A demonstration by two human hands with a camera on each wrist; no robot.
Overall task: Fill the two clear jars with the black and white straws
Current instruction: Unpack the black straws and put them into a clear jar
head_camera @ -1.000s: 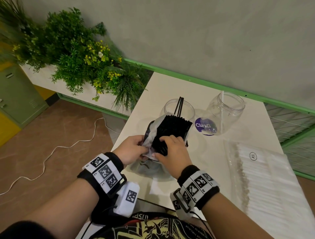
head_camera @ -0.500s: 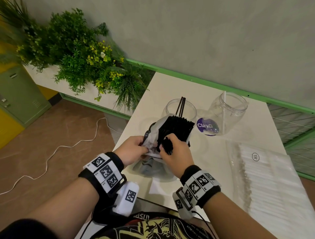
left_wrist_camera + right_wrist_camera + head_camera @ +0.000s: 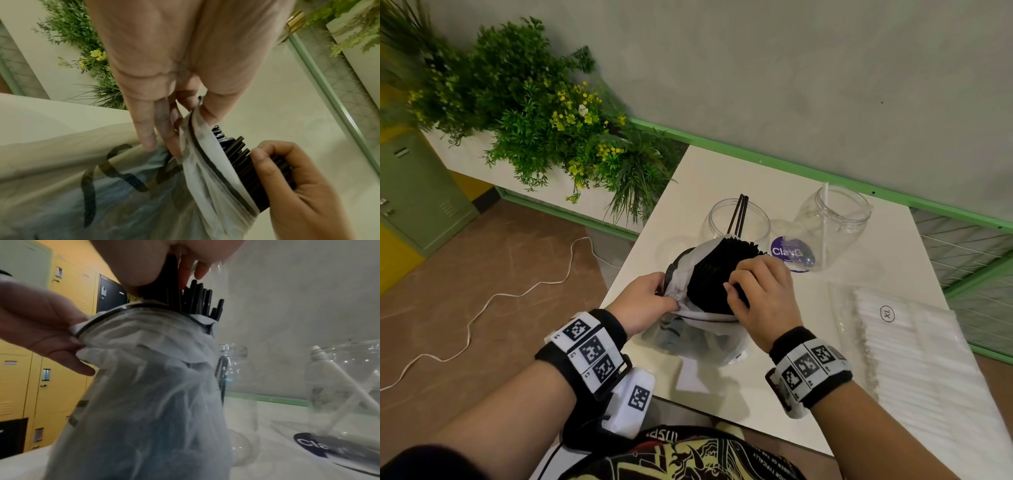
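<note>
Green and yellow lockers (image 3: 417, 192) are seen at far left, beside a planter of greenery (image 3: 534, 113) along a grey wall (image 3: 791, 68). On the white surface (image 3: 722, 164) a plastic bag (image 3: 681, 274) is pinched at its rim by the left hand (image 3: 643, 305), while the black straws (image 3: 717, 270) in it are clasped by the right hand (image 3: 763, 294). Behind, two black straws stand in the left jar (image 3: 736, 219), one white straw (image 3: 825, 219) in the right jar (image 3: 832, 222). A pack of white straws (image 3: 914, 359) lies at far right.
</note>
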